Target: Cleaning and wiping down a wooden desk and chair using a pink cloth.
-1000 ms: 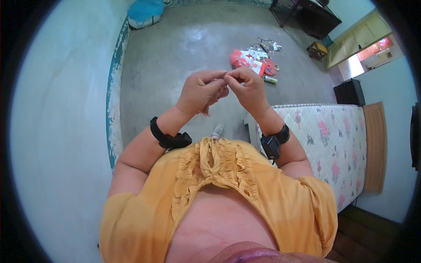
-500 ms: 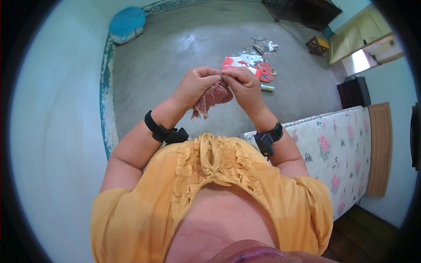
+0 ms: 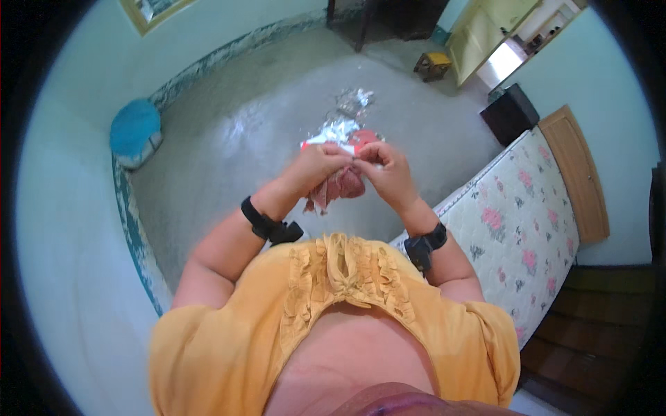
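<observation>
Between my two hands hangs a crumpled pinkish-red cloth [image 3: 340, 190] with ragged, frayed edges. My left hand [image 3: 312, 170] pinches its upper edge between thumb and fingers. Close beside it, fingertips almost meeting, my right hand [image 3: 390, 179] is also closed in a pinch at the top of the cloth. The exact spot gripped is small and partly hidden by the fingers. Each wrist wears a black strap with a small black box.
Beyond my hands, shiny silver scraps [image 3: 354, 102] and a red round thing [image 3: 365, 139] lie on the grey floor. A flowered mattress [image 3: 513, 208] stands at the right, a black box [image 3: 510, 114] past it. Farther off are a yellow-topped stool [image 3: 433, 66] and a blue round-topped thing [image 3: 135, 130].
The view has tilted and turned, so the room's far side shows more and floor items sit lower and further left. Both hands keep their pinch on the cloth, lower in the picture.
</observation>
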A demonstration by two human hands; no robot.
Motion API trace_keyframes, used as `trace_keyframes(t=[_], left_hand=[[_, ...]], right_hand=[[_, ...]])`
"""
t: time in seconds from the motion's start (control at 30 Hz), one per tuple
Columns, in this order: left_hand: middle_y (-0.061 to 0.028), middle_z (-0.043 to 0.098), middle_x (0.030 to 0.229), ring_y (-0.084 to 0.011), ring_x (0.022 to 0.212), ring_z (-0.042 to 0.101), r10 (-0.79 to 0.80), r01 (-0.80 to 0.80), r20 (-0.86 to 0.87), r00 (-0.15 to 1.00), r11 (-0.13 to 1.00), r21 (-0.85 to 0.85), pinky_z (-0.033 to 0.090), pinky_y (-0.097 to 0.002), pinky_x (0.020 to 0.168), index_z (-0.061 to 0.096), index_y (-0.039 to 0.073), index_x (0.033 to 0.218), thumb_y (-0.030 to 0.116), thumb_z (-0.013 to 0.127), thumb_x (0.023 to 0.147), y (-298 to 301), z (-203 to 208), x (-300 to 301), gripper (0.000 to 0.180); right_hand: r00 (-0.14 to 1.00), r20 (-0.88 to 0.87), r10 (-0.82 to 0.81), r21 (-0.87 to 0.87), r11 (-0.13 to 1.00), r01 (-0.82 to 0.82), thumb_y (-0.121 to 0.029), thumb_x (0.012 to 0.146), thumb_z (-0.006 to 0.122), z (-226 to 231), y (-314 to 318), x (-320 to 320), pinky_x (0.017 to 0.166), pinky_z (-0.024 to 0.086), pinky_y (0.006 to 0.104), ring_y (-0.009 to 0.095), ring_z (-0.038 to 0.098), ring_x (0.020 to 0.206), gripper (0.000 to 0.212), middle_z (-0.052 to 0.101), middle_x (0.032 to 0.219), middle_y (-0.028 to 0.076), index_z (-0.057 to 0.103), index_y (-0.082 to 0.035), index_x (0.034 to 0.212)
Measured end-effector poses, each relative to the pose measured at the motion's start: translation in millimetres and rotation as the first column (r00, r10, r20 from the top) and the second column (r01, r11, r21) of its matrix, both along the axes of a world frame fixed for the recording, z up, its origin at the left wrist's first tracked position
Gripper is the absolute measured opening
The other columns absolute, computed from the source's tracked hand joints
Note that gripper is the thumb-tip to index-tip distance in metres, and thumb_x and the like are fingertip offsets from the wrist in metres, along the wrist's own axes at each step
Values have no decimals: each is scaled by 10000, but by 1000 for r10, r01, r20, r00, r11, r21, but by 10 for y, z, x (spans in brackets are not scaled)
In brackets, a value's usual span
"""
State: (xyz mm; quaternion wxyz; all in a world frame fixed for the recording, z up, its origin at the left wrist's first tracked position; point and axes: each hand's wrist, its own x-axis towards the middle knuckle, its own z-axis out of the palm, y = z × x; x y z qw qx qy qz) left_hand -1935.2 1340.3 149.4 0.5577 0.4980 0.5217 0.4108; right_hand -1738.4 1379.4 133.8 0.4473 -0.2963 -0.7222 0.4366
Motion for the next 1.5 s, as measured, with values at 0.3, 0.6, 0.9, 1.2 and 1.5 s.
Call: trace_keyframes(t=[0.3, 0.6, 0.9, 1.2, 1.5], left_hand=[[-50, 698, 951, -113, 817, 646, -158, 304, 536, 829, 932, -195, 543, -253, 757, 692, -7, 1010, 142, 676, 912, 1212, -342, -567, 179], [-53, 688, 917, -138, 806, 653, 48, -3, 120, 992, 935, -356, 550, -295, 722, 672, 7, 1006, 257, 673, 919, 1785, -765, -1004, 265], [-80, 685, 855, -183, 731, 679, 552, -399, 288, 782, 799, -449, 572, -321, 665, 628, 24, 963, 183, 618, 961, 2168, -1046, -1262, 159], [-75, 690, 931, -179, 832, 681, 576, -383, 300, 760, 771, -509, 576, -335, 761, 633, 28, 1050, 232, 588, 994, 2398, -1221, -1244, 217], [-136, 694, 1101, -243, 976, 692, 435, -89, 655, 618, 866, -492, 573, -392, 882, 610, 6, 1153, 549, 444, 1015, 3009, -1129, -1121, 585]], right_hand=[[988, 156, -18, 263, 965, -24, -65, 893, 682, 159, 839, -562, 924, 489, 305, 192, 630, 1051, 250, 687, 1140, 86, 707, -34, 1140], [944, 125, -306, -442, 834, 330, -167, 878, 736, -951, 2163, -54, 662, 526, 244, 90, 652, 761, 176, 719, 817, 31, 720, -12, 961], [878, 466, -107, -203, 953, 224, -145, 889, 653, -2433, 3677, -300, 727, 532, 322, 235, 683, 741, 263, 720, 873, 162, 709, -30, 1119], [883, 424, -199, -333, 873, 357, -78, 929, 631, -2737, 4381, 123, 691, 541, 263, 125, 657, 806, 583, 704, 985, 86, 423, -9, 1469], [848, 98, 521, -573, 726, -379, -288, 964, 571, -1337, 3411, -495, 903, 488, 282, 127, 587, 1072, 491, 629, 1224, 64, 529, -27, 1377]])
